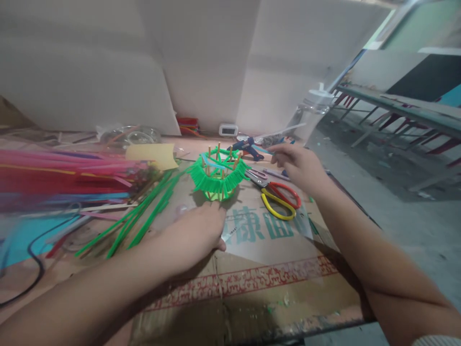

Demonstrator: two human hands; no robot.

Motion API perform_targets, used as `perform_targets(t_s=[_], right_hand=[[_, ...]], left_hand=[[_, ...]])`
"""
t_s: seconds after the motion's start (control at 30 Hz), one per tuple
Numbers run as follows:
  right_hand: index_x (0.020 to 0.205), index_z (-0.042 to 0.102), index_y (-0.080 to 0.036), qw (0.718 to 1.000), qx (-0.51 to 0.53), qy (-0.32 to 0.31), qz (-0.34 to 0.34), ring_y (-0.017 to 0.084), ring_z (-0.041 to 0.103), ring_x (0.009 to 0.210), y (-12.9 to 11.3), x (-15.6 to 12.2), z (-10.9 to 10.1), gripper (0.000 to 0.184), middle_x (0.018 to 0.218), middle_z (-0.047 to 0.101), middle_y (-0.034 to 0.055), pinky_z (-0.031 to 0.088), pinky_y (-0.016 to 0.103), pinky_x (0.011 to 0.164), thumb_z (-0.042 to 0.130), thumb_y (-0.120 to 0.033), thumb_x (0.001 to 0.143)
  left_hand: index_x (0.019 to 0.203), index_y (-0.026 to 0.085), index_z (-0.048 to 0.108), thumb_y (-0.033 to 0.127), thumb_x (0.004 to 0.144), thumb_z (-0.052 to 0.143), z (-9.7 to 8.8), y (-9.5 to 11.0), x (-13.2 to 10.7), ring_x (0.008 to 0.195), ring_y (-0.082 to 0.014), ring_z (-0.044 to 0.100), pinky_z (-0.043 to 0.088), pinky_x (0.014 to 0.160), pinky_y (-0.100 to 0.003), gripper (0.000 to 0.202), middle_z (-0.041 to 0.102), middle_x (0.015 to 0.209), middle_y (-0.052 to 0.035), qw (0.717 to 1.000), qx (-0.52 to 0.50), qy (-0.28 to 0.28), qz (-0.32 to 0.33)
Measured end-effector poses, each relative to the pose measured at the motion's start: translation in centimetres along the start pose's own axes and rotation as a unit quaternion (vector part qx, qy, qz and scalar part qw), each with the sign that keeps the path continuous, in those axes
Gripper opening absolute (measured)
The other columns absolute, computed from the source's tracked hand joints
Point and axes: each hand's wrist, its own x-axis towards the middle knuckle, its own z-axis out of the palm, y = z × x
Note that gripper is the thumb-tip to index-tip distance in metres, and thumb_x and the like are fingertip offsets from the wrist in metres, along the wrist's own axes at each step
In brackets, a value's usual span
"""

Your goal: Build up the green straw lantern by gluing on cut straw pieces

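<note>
A green fringed craft piece [219, 180], built of fuzzy strips around upright wooden sticks, stands on the cardboard in front of me. My left hand [207, 223] lies against its near base, thumb apart from the fingers; the fingertips are partly hidden there. A light blue strip rests across the sticks at its top. Beyond it to the right, my right hand [293, 163] is raised, its fingers pinched on a thin light blue strip [264, 150] close to the blue glue gun [248, 147]. Scissors [279, 199] with red and yellow handles lie below my right hand.
Green pipe cleaners [144, 216] and a blurred pink and red bundle [65, 175] cover the left side, beside a black cable [36, 257]. A yellow card [153, 156], a small white clock [228, 129] and a clear bottle [313, 113] stand farther back.
</note>
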Motion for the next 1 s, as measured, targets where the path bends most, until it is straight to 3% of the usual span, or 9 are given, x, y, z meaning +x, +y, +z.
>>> perform_targets(t_s=[0.17,0.3,0.47,0.53,0.63,0.7,0.87,1.0], right_hand=[[0.098,0.074,-0.021,0.998,0.023,0.039,-0.036,0.021,0.066,0.083,-2.8,-1.4,-0.4,0.02,0.093,0.075,0.0064,0.049,0.034,0.075,0.055,-0.022,0.091],[0.083,0.07,-0.021,0.998,0.036,0.019,-0.055,0.017,0.06,0.068,-4.0,-1.9,-0.2,0.016,0.077,0.071,0.003,0.043,0.03,0.065,0.06,-0.029,0.092],[0.077,0.063,-0.02,0.993,0.08,-0.013,-0.09,0.013,0.05,0.062,-4.9,-2.5,-0.3,0.018,0.068,0.062,-0.0012,0.038,0.027,0.061,0.062,-0.029,0.092],[0.078,0.061,-0.019,0.988,0.126,-0.032,-0.082,0.012,0.05,0.063,-5.6,-3.1,-0.2,0.021,0.07,0.06,-0.0016,0.038,0.025,0.06,0.062,-0.032,0.094],[0.079,0.059,-0.019,0.978,0.191,-0.06,-0.059,0.011,0.048,0.063,-6.9,-4.0,0.3,0.024,0.07,0.058,-0.0026,0.036,0.024,0.058,0.062,-0.036,0.095],[0.078,0.058,-0.019,0.974,0.209,-0.074,-0.056,0.01,0.046,0.062,-7.6,-4.5,0.8,0.023,0.069,0.055,-0.0036,0.034,0.023,0.057,0.064,-0.035,0.093],[0.075,0.056,-0.019,0.966,0.238,-0.095,-0.044,0.009,0.042,0.061,-8.2,-4.7,1.3,0.022,0.067,0.051,-0.0046,0.032,0.023,0.056,0.066,-0.03,0.09],[0.075,0.056,-0.019,0.94,0.3,-0.16,-0.021,0.01,0.043,0.062,-8.0,-4.4,1.2,0.028,0.069,0.05,-0.0046,0.034,0.023,0.056,0.066,-0.039,0.091]], left_hand=[[0.099,0.019,0.064,0.026,0.074,0.081,-0.1,-0.7,1.0,0.089,-0.0273,0.07,0.052,0.073,-0.034,0.031,0.07,0.1,-0.0081,0.999,-0.001,-0.037,0.012],[0.114,0.021,0.063,0.025,0.077,0.077,-0.2,-0.6,1.0,0.097,-0.0271,0.069,0.05,0.072,-0.033,0.04,0.07,0.11,-0.0089,1.0,-0.002,-0.029,0.01],[0.105,0.023,0.072,0.036,0.088,0.069,-2.8,0.8,0.1,0.084,-0.0236,0.07,0.047,0.068,-0.032,0.022,0.074,0.099,-0.0061,0.997,-0.071,-0.033,0.0],[0.097,0.026,0.074,0.038,0.096,0.062,-4.4,1.4,0.1,0.081,-0.0194,0.069,0.046,0.072,-0.03,0.018,0.075,0.09,-0.0006,0.991,-0.135,0.003,0.011],[0.102,0.026,0.074,0.035,0.096,0.064,-5.9,2.1,0.4,0.088,-0.017,0.067,0.046,0.077,-0.028,0.015,0.075,0.098,0.0014,0.969,-0.195,0.152,0.01],[0.1,0.023,0.074,0.034,0.095,0.067,-6.0,2.3,0.6,0.085,-0.016,0.065,0.045,0.074,-0.027,0.014,0.073,0.095,0.0009,0.955,-0.213,0.203,0.019],[0.084,0.018,0.074,0.028,0.094,0.068,-5.3,2.3,0.8,0.069,-0.0122,0.059,0.042,0.065,-0.024,0.015,0.066,0.072,0.0027,0.942,-0.211,0.253,0.058],[0.086,0.018,0.073,0.023,0.095,0.067,-5.4,2.3,0.6,0.076,-0.0122,0.062,0.045,0.072,-0.024,0.012,0.069,0.079,0.0018,0.94,-0.196,0.258,0.108]])
